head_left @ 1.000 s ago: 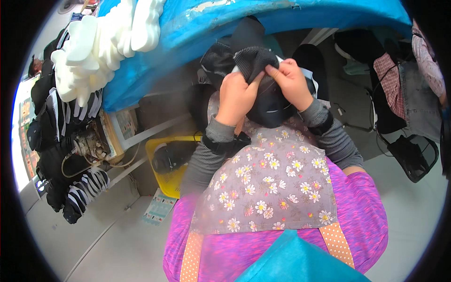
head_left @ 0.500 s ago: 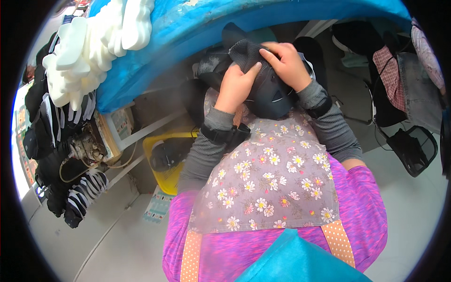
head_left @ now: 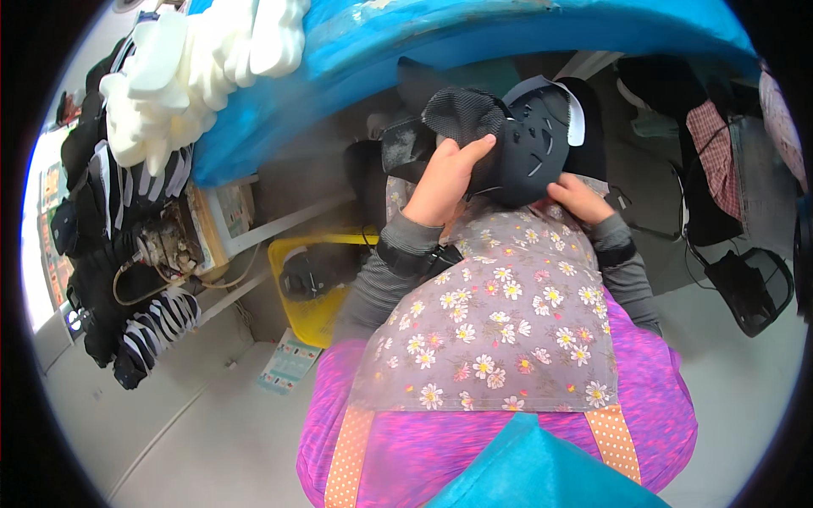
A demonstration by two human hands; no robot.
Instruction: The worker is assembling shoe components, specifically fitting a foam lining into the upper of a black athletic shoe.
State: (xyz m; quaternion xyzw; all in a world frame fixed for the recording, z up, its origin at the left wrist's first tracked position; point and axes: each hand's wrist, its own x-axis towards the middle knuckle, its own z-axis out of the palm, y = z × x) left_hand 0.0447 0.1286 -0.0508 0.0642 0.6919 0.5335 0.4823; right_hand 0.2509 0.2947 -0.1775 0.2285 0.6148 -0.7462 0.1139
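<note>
Over my lap is a black shoe-like piece point(head_left: 532, 157), with a dark mesh part point(head_left: 464, 114) on its left and a white curved edge at its upper right. Holes and slots mark its rounded dark face. My left hand point(head_left: 445, 179) grips the mesh part, thumb lying on top and the other fingers hidden beneath. At the lower right rim, my right hand point(head_left: 581, 198) has its fingertips closed against the piece. A black block with a worn grey top point(head_left: 408, 146) sits just left of the mesh, partly covered.
A blue-covered table point(head_left: 356, 55) curves across the far side, bearing white foam shapes point(head_left: 182, 85) at left. Black pieces with white strips point(head_left: 161, 330) hang further left. A yellow basket point(head_left: 318, 317) holds dark items. At right stands a black-framed object point(head_left: 749, 292).
My right hand has moved from the top of the piece down to its lower right rim. The slotted face and white edge now show more. My left hand still grips the mesh side.
</note>
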